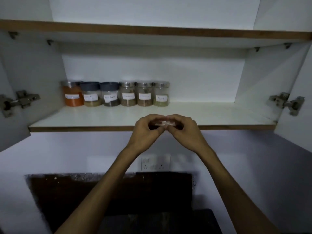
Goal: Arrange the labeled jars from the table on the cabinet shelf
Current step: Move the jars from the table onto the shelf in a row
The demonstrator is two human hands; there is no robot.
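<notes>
Several labeled jars stand in a row at the back left of the white cabinet shelf (211,114). The row runs from an orange jar (73,97), past two dark-lidded jars (91,97), to a pale green jar (161,96) at its right end. At the shelf's front edge my left hand (145,130) and my right hand (184,130) meet around one more jar (163,123). Both hands grip it, and only a strip of its white label and dark contents shows between the fingers.
The shelf's right half holds nothing. Both cabinet doors hang open, with hinges (287,103) on the side walls. An upper shelf board (152,30) runs overhead. Below are a wall socket plate (156,163) and a dark counter (109,191).
</notes>
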